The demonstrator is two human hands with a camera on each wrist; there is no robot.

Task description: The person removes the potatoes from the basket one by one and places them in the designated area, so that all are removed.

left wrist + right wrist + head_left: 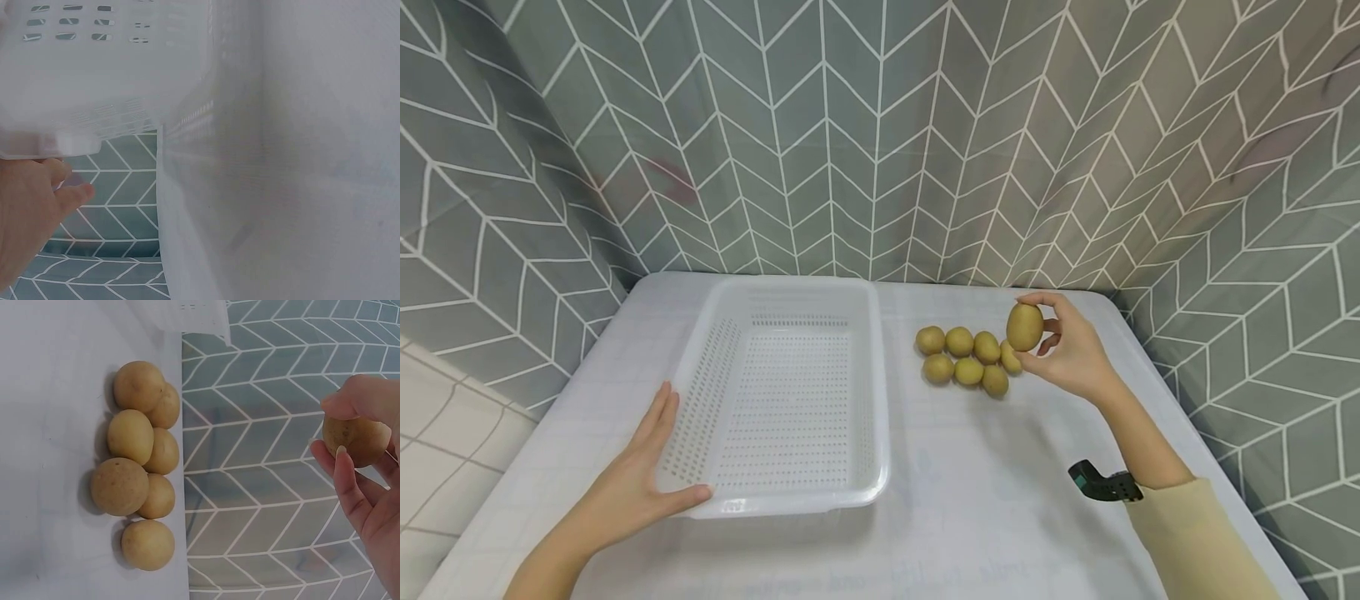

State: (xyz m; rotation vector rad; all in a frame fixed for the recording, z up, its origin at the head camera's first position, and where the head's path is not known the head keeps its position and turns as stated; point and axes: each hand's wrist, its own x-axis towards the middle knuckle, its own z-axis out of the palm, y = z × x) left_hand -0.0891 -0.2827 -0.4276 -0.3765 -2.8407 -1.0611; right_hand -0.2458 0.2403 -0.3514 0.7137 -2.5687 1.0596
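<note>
My right hand pinches a potato between thumb and fingers, raised above the right end of a group of potatoes. In the right wrist view the held potato is partly covered by the fingers. Several more potatoes lie close together in two rows on the table. My left hand rests at the near left corner of a white perforated plastic basket. Its fingers lie straight along the left side, and the thumb lies over the front rim. No potato shows inside the basket.
The table is covered with a white cloth. Grey curtains with white chevron lines hang behind it and along both sides. Pale floor tiles show at the lower left. A black band is on my right wrist.
</note>
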